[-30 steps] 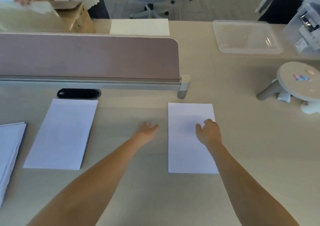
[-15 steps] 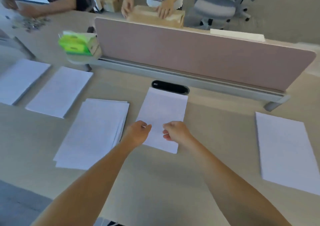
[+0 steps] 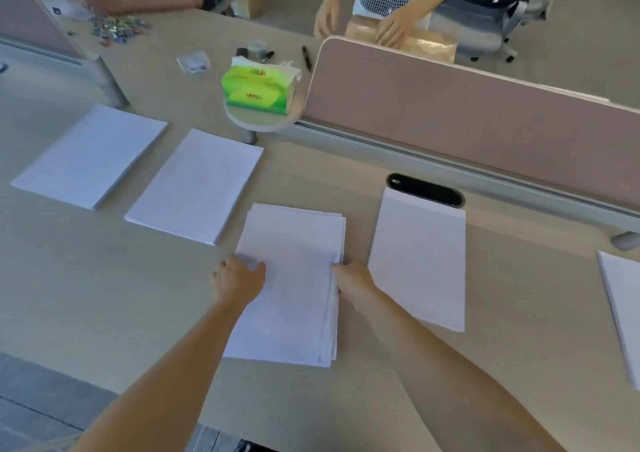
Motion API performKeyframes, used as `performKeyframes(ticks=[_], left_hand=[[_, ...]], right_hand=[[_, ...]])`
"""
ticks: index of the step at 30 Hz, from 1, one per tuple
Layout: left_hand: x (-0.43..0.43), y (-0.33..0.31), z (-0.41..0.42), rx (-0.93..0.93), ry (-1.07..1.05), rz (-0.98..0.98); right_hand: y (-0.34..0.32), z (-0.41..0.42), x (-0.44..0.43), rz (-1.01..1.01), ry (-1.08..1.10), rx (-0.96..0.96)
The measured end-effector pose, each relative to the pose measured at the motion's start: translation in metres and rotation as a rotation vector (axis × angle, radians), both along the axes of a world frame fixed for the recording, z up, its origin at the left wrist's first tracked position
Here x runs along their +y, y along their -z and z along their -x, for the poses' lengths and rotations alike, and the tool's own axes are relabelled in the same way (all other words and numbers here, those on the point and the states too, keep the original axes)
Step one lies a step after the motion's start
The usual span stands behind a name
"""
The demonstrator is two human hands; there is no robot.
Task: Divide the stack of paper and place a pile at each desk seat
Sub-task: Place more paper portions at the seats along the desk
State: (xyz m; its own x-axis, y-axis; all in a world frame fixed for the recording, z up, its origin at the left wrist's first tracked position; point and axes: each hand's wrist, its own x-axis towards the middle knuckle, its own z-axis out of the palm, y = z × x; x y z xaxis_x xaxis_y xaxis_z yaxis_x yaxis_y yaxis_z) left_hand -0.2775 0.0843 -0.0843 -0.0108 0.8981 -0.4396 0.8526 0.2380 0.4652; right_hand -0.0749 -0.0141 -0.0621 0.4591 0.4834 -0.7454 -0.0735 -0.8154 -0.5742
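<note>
Two bare hands close on the loose, uneven stack of white paper sheets (image 3: 294,278) lying at centre front of the pale wood-grain desk surface (image 3: 104,296). Left hand (image 3: 237,280) rests on the stack's left edge w/ thumb spread over the top sheet; right hand (image 3: 353,283) curls at the right edge, fingertips seemingly tucked into the side of the sheets, tho how many it pinches can't be told. Four neat white paper piles are already laid out: far left (image 3: 90,155), next to it (image 3: 195,187), just right of the stack (image 3: 419,261), and one cut off at frame's right edge (image 3: 623,313). Step in hand, prob.: splitting off another batch. Next move calls for lifting a share cleanly w/o fanning the rest, then carrying it to an unserved seat.
</note>
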Motion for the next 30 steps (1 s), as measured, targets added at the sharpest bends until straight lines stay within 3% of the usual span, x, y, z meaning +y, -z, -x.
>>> performKeyframes(ticks=[5,14,21,30], left_hand=[[0.0,-0.01,-0.005,-0.215,-0.092,0.119],[-0.008,-0.022,-0.015,-0.163,-0.05,0.114],[-0.003,-0.028,-0.013,-0.197,-0.131,0.166],[0.002,-0.029,-0.007,-0.167,-0.144,0.161]], right_hand=[[-0.048,0.03,0.011,0.006,-0.024,-0.116],[-0.047,0.056,0.027,0.106,-0.201,-0.267],[-0.038,0.056,0.032,-0.049,0.105,0.028],[-0.035,0.04,0.028,-0.065,0.186,0.108]])
